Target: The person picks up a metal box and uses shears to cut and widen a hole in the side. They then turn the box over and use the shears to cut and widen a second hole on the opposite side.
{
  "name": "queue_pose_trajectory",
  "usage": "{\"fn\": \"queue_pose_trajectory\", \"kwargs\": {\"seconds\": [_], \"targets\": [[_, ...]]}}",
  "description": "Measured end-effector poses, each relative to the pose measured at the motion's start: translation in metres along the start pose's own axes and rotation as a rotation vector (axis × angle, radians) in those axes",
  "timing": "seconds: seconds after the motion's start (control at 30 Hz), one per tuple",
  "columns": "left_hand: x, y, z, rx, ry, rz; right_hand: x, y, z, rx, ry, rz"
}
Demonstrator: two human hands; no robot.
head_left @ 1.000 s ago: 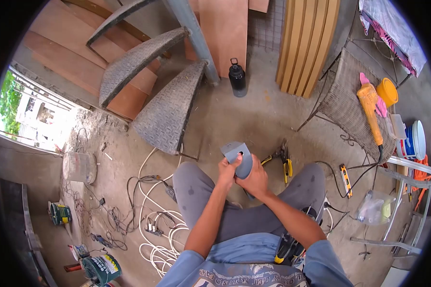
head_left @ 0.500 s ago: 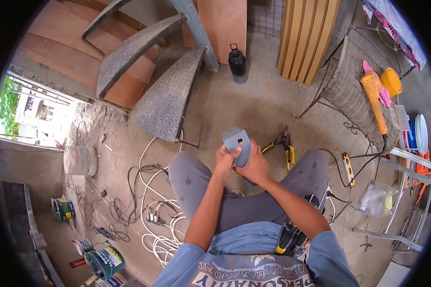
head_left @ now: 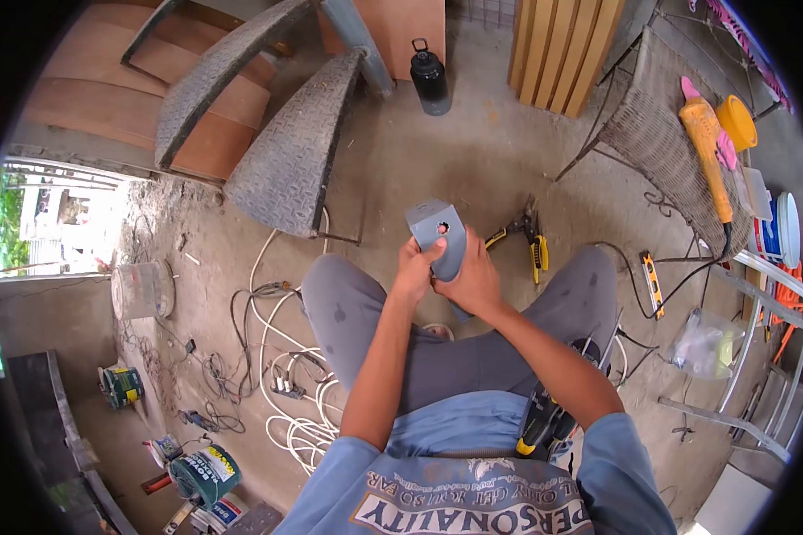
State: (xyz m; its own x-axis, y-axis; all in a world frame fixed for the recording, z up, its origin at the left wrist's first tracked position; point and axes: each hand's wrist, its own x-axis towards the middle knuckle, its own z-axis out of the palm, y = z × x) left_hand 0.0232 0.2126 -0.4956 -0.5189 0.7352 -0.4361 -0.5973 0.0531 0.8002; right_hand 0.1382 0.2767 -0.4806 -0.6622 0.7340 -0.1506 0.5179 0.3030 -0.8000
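Between my knees I hold a grey box-shaped piece [head_left: 449, 250] with a ragged hole in one face. Something pinkish shows through the hole, possibly a fingertip. My left hand [head_left: 417, 265] grips its left side, thumb pressed below the hole. Around the lower right side is wrapped my right hand [head_left: 475, 283], its fingers partly hidden. Pliers [head_left: 540, 250] with yellow and black handles lie on the floor just beyond my right hand. At my waist sits a black and yellow tool [head_left: 537, 426].
Metal stair treads [head_left: 294, 147] stand ahead left, with a black bottle [head_left: 429, 80] beyond. A wicker chair [head_left: 651, 134] at right carries an orange power tool [head_left: 707, 156]. White cable [head_left: 299, 432] lies coiled by my left leg. A spirit level [head_left: 652, 285] lies at right.
The view has tilted slightly, so the surroundings sit higher in it. Both hands keep their hold on the grey piece; a pinkish patch now shows in its hole.
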Motion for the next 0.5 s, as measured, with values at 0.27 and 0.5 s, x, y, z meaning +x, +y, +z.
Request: {"fn": "queue_pose_trajectory", "kwargs": {"seconds": [0.27, 0.5], "targets": [[-0.0028, 0.0036, -0.0041, -0.066, -0.044, -0.042, -0.0017, -0.0031, 0.0024, -0.032, -0.004, -0.020], [0.0001, 0.0049, -0.0066, -0.093, -0.096, -0.060, -0.0017, -0.0040, 0.0029, -0.052, 0.005, -0.022]]}}
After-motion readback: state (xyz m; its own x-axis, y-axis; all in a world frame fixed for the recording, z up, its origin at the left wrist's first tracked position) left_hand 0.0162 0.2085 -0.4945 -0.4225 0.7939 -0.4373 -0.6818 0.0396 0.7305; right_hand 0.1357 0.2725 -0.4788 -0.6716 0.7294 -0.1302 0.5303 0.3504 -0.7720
